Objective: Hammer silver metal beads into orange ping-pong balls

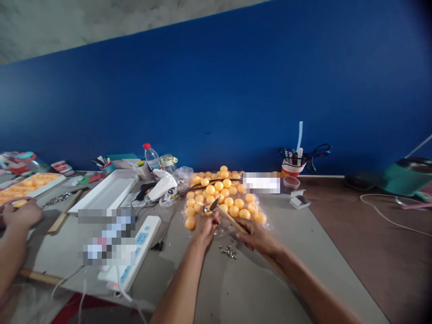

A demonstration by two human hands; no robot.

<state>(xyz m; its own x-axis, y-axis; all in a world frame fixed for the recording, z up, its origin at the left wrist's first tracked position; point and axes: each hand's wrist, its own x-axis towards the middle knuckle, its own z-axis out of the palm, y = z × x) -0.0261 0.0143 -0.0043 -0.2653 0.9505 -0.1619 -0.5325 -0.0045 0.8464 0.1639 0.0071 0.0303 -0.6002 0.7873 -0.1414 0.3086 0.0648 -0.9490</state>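
My left hand (206, 226) is closed around an orange ping-pong ball (209, 213), with a shiny silver piece at its top left. My right hand (255, 236) grips the wooden handle of a hammer (232, 220). The dark hammer head (214, 204) is right over the held ball; whether the two touch I cannot tell. Many more orange ping-pong balls (234, 210) lie on and under clear plastic just behind my hands. On the table below my hands sits a small heap of shiny metal pieces (229, 253), too small to name exactly.
Two power strips (143, 245) with cables lie left, beyond them a white tray (107, 191). A water bottle (152, 158) stands at the back. A cup of tools (293, 167) and a small box (299, 200) are right. At far left, another person's hand (25, 213) holds a ball.
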